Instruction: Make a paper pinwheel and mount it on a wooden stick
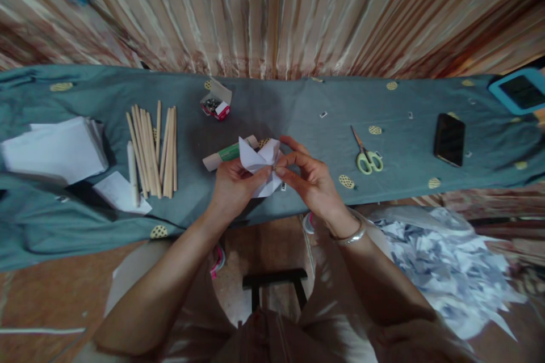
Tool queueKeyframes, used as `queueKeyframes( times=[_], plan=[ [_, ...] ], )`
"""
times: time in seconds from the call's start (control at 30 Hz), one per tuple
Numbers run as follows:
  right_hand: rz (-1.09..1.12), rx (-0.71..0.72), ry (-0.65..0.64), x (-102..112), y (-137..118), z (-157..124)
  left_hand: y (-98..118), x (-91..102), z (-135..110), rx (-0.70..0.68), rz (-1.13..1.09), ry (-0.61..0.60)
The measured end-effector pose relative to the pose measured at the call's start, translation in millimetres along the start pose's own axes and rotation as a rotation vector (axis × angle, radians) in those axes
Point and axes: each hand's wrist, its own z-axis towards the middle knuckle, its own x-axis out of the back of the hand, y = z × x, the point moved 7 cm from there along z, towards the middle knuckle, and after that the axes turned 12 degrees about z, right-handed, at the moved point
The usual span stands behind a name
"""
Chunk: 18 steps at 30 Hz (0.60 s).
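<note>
A white folded-paper pinwheel (268, 153) is held over the near part of the cloth-covered table. My left hand (236, 184) pinches it from the left, thumb across its middle. At its centre, the thumb and fingertips of my right hand (309, 178) are closed together on something too small to make out. Just behind the left fingers lies a white and green tube-like roll (230, 152), partly covered by the paper. Further back stands an open small red and white box (216, 106) with small shiny metal pieces in it.
Left are several wooden sticks (149, 150), a white stick (133, 173), a loose paper piece (117, 191) and a paper stack (55, 150). Right lie green-handled scissors (368, 161), a phone (449, 140) and a blue-framed device (522, 91). A bag of folded papers (451, 266) sits below.
</note>
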Motion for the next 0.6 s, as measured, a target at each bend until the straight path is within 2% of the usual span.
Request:
queueKeyframes(
  times=[0.6],
  plan=[
    [-0.038,-0.005,-0.016,1.1,-2.7,0.0,-1.3,-0.8,-0.5,-0.083,0.049,-0.093]
  ],
)
